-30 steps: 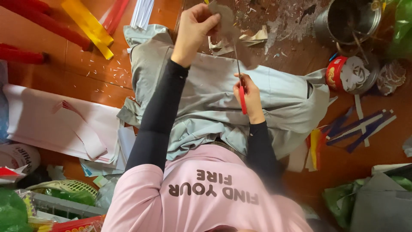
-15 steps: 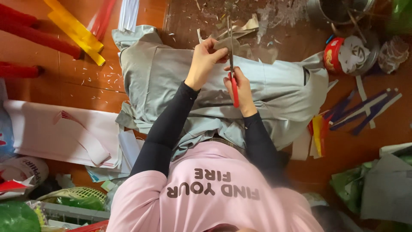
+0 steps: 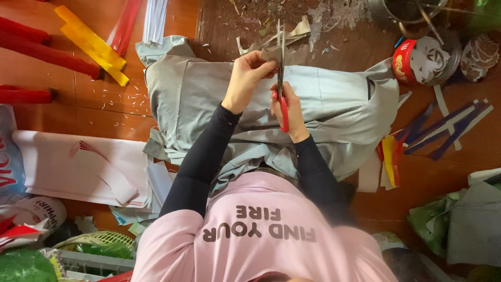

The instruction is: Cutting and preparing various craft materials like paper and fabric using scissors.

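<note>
Over the pale grey cloth (image 3: 334, 99) spread on our lap, our right hand (image 3: 290, 110) grips the red-handled steel scissors (image 3: 282, 78), long axis pointing away from us. Just beyond, our left hand (image 3: 249, 75) pinches the grey-brown paper scrap (image 3: 271, 51) at the blades, above the wooden floor (image 3: 94, 104).

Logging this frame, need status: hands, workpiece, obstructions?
Right hand grips red-handled scissors, blades up. Left hand pinches grey paper piece at the blades. Grey cloth across the lap, paper scraps on the floor beyond; nothing blocking.
</note>
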